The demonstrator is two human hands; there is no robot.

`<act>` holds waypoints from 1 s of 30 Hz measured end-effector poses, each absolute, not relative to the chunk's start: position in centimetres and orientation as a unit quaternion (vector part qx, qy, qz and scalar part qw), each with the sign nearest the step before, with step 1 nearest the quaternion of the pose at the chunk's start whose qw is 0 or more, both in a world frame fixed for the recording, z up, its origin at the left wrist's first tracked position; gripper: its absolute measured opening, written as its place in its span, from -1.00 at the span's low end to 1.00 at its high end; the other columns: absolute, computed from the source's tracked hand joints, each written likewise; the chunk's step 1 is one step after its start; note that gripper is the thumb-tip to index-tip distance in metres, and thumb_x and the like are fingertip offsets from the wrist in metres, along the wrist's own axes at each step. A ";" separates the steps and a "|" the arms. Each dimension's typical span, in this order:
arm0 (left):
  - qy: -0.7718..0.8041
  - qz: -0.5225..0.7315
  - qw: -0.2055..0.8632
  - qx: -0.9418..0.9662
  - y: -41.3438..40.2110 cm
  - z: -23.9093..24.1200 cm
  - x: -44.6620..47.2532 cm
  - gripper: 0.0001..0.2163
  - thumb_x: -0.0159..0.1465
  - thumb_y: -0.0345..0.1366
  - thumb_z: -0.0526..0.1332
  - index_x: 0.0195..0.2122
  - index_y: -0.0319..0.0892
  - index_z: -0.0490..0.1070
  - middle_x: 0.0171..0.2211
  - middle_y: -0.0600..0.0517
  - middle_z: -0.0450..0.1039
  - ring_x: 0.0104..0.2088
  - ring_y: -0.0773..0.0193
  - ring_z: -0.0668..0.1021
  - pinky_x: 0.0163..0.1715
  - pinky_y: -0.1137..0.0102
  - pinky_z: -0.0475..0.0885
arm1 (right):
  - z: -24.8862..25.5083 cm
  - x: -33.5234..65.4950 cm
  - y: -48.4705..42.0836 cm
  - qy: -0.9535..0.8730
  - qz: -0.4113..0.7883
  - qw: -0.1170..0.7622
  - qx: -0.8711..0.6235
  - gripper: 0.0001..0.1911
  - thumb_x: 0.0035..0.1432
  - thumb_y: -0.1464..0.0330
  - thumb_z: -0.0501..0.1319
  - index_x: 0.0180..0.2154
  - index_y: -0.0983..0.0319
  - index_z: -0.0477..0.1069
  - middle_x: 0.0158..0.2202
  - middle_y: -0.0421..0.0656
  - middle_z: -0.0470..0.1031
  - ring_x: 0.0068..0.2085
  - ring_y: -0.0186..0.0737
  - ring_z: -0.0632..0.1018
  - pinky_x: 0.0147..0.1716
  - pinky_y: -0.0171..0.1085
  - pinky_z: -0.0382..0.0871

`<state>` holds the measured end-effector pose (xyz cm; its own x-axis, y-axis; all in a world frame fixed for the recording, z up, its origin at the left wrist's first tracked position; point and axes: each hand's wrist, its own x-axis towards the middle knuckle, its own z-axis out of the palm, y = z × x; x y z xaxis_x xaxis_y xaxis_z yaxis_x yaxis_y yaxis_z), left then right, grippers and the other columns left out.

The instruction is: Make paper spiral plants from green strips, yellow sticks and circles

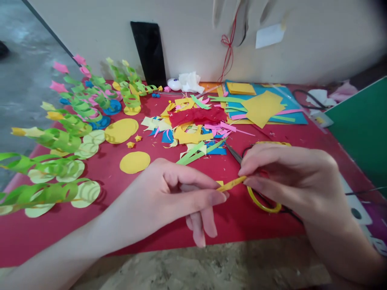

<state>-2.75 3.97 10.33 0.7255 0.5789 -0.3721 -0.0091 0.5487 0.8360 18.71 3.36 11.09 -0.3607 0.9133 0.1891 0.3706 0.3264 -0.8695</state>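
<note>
Between my two hands stretches a narrow yellow paper strip [232,184], pinched at both ends. My left hand [181,193] grips its left end between thumb and index finger, the other fingers hanging loosely below. At the right end, my right hand [290,181] pinches the strip with thumb and fingertips. Behind and under my right hand lie scissors [234,153], their blades pointing away to the left. A yellow ring-shaped piece [263,204] shows below that hand, partly hidden. Left of my hands are yellow paper discs [134,162] and small folded yellow stars [131,144].
Spiral green paper flowers [57,139] on round bases fill the table's left side. Colourful paper scraps [193,133] pile in the middle. Yellow sheets [263,108] lie on blue paper [296,117]. A black phone-like slab [148,52] leans on the wall; a green board [363,137] stands right.
</note>
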 end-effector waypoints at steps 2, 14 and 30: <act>0.319 0.182 0.817 0.444 3.9 10.4 -2.6 -0.85 0.19 -0.38 0.14 -0.25 -0.09 0.46 -0.49 0.16 0.55 -0.53 0.45 0.56 -0.49 0.60 0.45 | 11.2 18.7 3.4 -0.727 0.388 0.354 -0.442 -0.83 -0.01 0.50 0.22 -0.36 0.10 0.38 -0.39 -0.33 0.43 -0.34 -0.47 0.42 -0.40 -0.51 0.30; 0.350 0.233 0.639 0.644 4.7 10.1 -1.9 -0.90 0.18 -0.30 0.15 -0.36 -0.13 0.45 -0.27 0.12 0.36 -0.19 0.40 0.42 -0.12 0.54 0.28 | 11.2 18.2 3.3 -0.734 0.430 0.333 -0.408 -0.87 -0.05 0.52 0.24 -0.40 0.20 0.38 -0.44 -0.31 0.42 -0.43 -0.46 0.42 -0.48 -0.45 0.28; 0.317 0.251 0.683 0.608 4.6 9.1 -1.9 -0.96 0.10 -0.36 0.23 -0.46 -0.12 0.47 -0.27 0.10 0.33 -0.20 0.35 0.43 -0.11 0.43 0.30 | 11.0 18.1 3.3 -0.758 0.416 0.293 -0.407 -0.94 0.02 0.47 0.20 -0.40 0.20 0.37 -0.43 -0.30 0.40 -0.41 -0.46 0.41 -0.47 -0.42 0.27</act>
